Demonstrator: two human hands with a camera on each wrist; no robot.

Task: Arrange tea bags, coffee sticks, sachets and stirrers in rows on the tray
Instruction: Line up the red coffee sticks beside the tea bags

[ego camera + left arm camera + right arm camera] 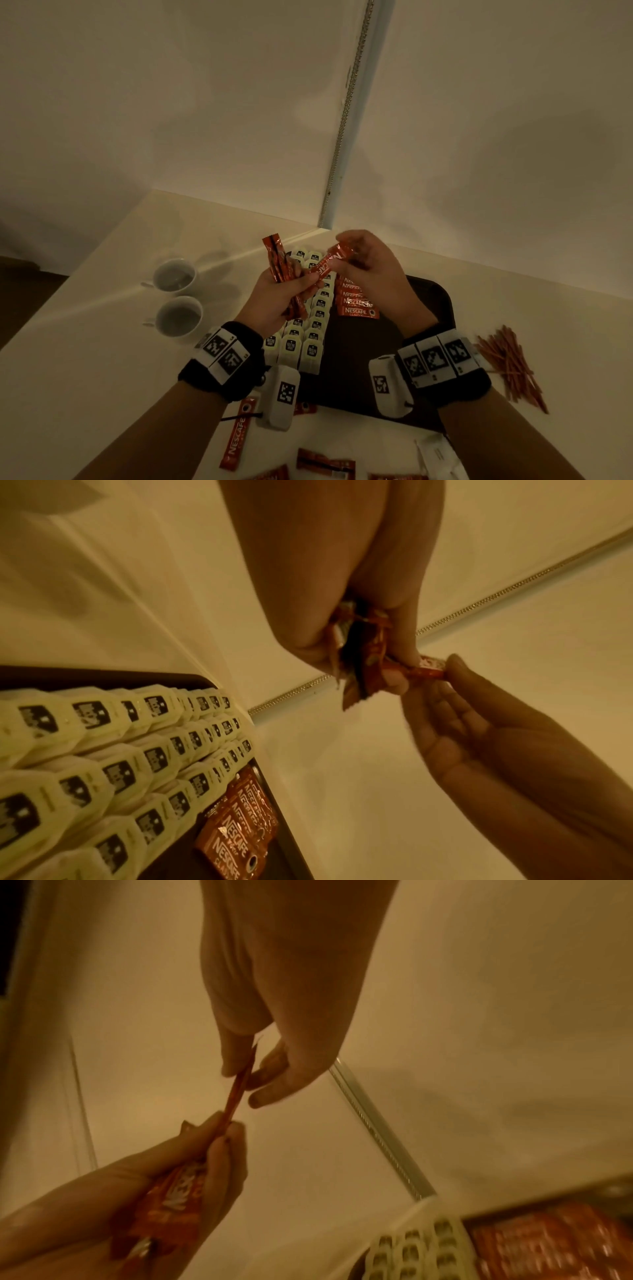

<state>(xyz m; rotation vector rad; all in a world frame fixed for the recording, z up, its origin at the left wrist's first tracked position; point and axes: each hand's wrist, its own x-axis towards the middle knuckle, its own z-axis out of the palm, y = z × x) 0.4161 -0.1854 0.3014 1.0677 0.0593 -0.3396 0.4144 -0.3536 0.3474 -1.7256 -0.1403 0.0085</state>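
My left hand (294,284) grips a bundle of red coffee sticks (279,260) above the dark tray (363,363). My right hand (356,253) pinches the far end of one coffee stick (327,263) whose other end is still in the bundle. In the right wrist view that stick (236,1096) runs edge-on between thumb and fingers of both hands. Pale tea bags (308,329) lie in rows along the tray's left part, with a short row of coffee sticks (356,298) beside them. The left wrist view shows the tea bags (113,750) and laid sticks (240,823) below the bundle (359,653).
Two white cups (174,274) stand on the table left of the tray. A pile of brown stirrers (510,366) lies to the right. Loose coffee sticks (238,435) and a white sachet (435,455) lie near the front edge. Walls close the table's far side.
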